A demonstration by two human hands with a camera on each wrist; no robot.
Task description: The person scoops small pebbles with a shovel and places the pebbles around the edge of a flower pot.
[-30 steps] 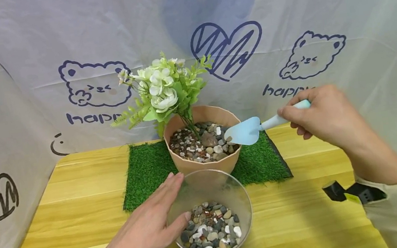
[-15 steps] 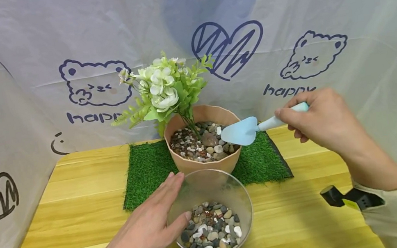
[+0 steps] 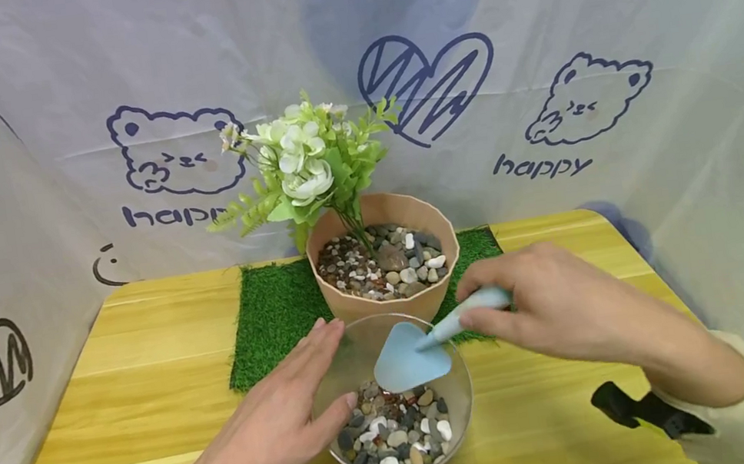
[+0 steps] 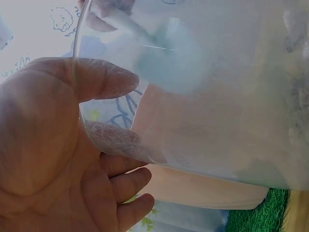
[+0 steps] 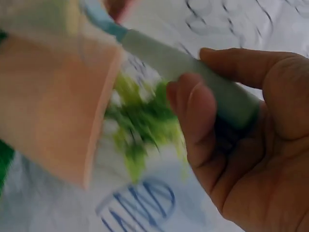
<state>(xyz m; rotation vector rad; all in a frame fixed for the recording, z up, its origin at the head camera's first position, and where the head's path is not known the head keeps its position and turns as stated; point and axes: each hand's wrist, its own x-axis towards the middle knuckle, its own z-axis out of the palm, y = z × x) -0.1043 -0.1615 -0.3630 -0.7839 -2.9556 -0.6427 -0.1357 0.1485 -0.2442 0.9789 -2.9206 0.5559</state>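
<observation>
My right hand (image 3: 549, 311) grips the pale handle of a small light-blue hand trowel (image 3: 412, 359). Its blade tilts down at the mouth of a clear plastic bucket (image 3: 460, 414), above the mixed pebbles (image 3: 397, 434) at the bottom. In the right wrist view, curled fingers (image 5: 195, 104) and thumb hold the trowel's handle. My left hand (image 3: 270, 422) rests against the bucket's left side and rim, fingers fairly straight; the left wrist view shows its thumb and a finger through the clear wall. Behind stands a peach flowerpot (image 3: 388, 307) with pebbles and a white-flowered plant (image 3: 308, 162).
A mat of artificial grass (image 3: 272, 329) lies under the flowerpot on the wood-grain table (image 3: 147, 383). Behind and beside the table hangs a pale cloth (image 3: 293, 40) printed with bears and hearts. A black wrist strap (image 3: 652, 410) circles the right sleeve.
My right hand has brought the trowel from above the flowerpot's right side forward and down to the bucket. A white pebble now shows at the pot's right side. The left hand stays put.
</observation>
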